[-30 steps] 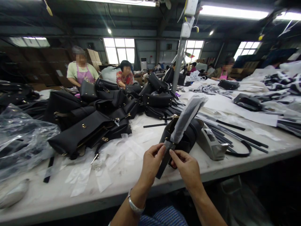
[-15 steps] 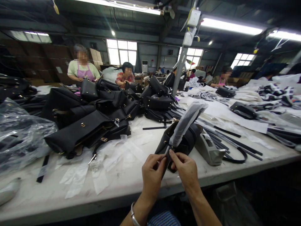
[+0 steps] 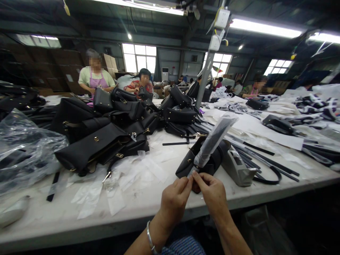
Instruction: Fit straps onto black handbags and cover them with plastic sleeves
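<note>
A black handbag (image 3: 185, 161) lies near the table's front edge, in front of me. Its handle (image 3: 215, 136), wrapped in clear plastic, sticks up and leans to the right. At the near end of the handle, my left hand (image 3: 176, 194) pinches the plastic wrap (image 3: 191, 172) between thumb and finger. My right hand (image 3: 212, 191) is closed on the same spot, its thumb and fingertips almost touching the left ones. The fingers cover the exact piece being pinched. Right beside the bag stands a grey tape dispenser (image 3: 240, 171).
Black handbags (image 3: 91, 147) are heaped at the left and middle of the table (image 3: 143, 203). A clear plastic bag (image 3: 29, 148) lies far left, and black straps (image 3: 259, 157) lie right of the dispenser. A metal post (image 3: 205, 79) rises behind. Co-workers (image 3: 97, 78) are across the table.
My fingertips have come closer together at the handle's near end. The dark strip that hung below my left fingers no longer shows. The view has shifted slightly.
</note>
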### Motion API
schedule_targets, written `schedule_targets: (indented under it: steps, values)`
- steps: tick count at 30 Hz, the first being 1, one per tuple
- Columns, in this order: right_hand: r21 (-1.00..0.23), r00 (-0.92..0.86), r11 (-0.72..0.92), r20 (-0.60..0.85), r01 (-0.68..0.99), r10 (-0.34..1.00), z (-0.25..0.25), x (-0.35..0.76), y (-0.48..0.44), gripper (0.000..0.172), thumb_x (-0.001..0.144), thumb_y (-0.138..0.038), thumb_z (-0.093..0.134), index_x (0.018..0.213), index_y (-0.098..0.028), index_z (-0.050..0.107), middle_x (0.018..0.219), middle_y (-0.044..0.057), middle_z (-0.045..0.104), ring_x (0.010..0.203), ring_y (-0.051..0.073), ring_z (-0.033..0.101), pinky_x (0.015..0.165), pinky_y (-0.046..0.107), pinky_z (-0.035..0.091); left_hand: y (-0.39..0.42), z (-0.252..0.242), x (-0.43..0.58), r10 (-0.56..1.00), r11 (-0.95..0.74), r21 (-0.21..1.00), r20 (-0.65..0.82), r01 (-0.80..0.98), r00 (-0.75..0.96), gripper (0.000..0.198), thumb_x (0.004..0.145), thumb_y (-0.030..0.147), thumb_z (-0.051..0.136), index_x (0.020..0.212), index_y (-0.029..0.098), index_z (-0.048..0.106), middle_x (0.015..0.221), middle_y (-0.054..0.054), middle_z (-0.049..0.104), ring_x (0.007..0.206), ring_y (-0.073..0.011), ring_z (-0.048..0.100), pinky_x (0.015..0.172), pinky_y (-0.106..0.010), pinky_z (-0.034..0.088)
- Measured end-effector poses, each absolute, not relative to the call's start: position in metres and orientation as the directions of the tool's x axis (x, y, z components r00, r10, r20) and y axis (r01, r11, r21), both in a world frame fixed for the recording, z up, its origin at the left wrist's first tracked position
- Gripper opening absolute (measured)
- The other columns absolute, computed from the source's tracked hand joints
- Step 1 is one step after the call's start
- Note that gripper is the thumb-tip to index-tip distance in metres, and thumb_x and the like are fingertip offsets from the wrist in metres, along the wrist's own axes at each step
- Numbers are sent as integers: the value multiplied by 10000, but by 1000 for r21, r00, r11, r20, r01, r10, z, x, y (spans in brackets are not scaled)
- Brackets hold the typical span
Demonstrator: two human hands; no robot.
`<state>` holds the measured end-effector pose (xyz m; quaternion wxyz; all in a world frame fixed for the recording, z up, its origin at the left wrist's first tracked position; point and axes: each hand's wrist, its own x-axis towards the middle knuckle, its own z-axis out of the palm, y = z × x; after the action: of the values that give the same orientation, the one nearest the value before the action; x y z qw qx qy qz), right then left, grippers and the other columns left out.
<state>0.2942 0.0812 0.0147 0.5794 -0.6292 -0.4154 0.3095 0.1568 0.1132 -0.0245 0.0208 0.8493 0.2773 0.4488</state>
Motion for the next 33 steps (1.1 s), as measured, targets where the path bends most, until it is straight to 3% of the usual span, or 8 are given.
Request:
schedule_targets:
  steps: [4, 9, 15, 18, 22, 26, 30, 33]
  values:
    - [-995, 427, 37, 73, 93, 901, 13, 299, 82, 451, 782, -578, 719, 603, -166, 695, 516, 20, 623, 513, 150, 557, 515, 251, 448, 101, -24, 145, 668, -739, 617, 625, 269, 403, 299, 986, 211, 503, 1212, 201, 700, 973, -102, 727, 843, -175, 696, 757, -244, 560]
    - [-999, 414, 39, 47, 27, 909, 8, 301, 84, 404, 781, -550, 736, 672, -160, 734, 530, 18, 647, 513, 135, 546, 531, 246, 435, 100, -10, 131, 940, -330, 923, 301, 196, 164, 308, 974, 372, 522, 1021, 181, 759, 827, -57, 739, 729, -172, 674, 715, -256, 535]
    - [-979, 382, 37, 113, 200, 917, 11, 298, 85, 396, 828, -538, 690, 682, -173, 735, 511, -6, 595, 506, 136, 529, 510, 251, 404, 116, -2, 148, 896, -30, 999, 32, -11, 444, 311, 883, 431, 636, 945, 142, 733, 826, -62, 743, 729, -181, 690, 672, -252, 531]
    - [-933, 379, 39, 183, 359, 907, 13, 308, 78, 383, 877, -525, 635, 719, -193, 741, 558, 5, 636, 529, 155, 574, 543, 268, 440, 117, -8, 155, 900, 58, 997, -33, -45, 434, 319, 837, 429, 679, 972, 141, 702, 817, -56, 711, 668, -159, 657, 575, -229, 512]
    - [-808, 589, 8, 437, 590, 679, 15, 364, 65, 350, 905, -505, 591, 1031, -220, 750, 995, 77, 764, 922, 248, 691, 879, 359, 501, 114, -15, 155, 953, -90, 993, 62, 82, 296, 282, 848, 410, 661, 975, 159, 687, 705, -2, 609, 598, -124, 533, 500, -195, 404]
    - [-655, 696, -302, 497, 693, 519, 12, 450, 67, 511, 891, -511, 537, 1226, -153, 681, 1524, 163, 444, 1410, 328, 363, 1134, 450, 292, 112, -20, 157, 957, -178, 976, 142, 125, 251, 288, 868, 430, 638, 985, 170, 682, 693, 13, 580, 603, -124, 493, 553, -211, 390]
    - [-707, 752, -398, 287, 584, 593, 11, 511, 83, 498, 896, -553, 496, 850, -146, 779, 1139, 187, 697, 1190, 358, 572, 977, 428, 428, 110, -21, 160, 962, -170, 976, 134, 135, 239, 364, 851, 489, 637, 1005, 163, 684, 729, -10, 620, 622, -147, 523, 561, -229, 398]
    - [-744, 762, -435, 153, 508, 629, 12, 532, 93, 480, 962, -529, 455, 814, -180, 749, 893, 100, 729, 963, 260, 665, 867, 392, 488, 110, -22, 160, 961, -174, 974, 136, 144, 242, 396, 838, 512, 641, 1002, 155, 687, 723, -15, 623, 618, -152, 521, 568, -239, 403]
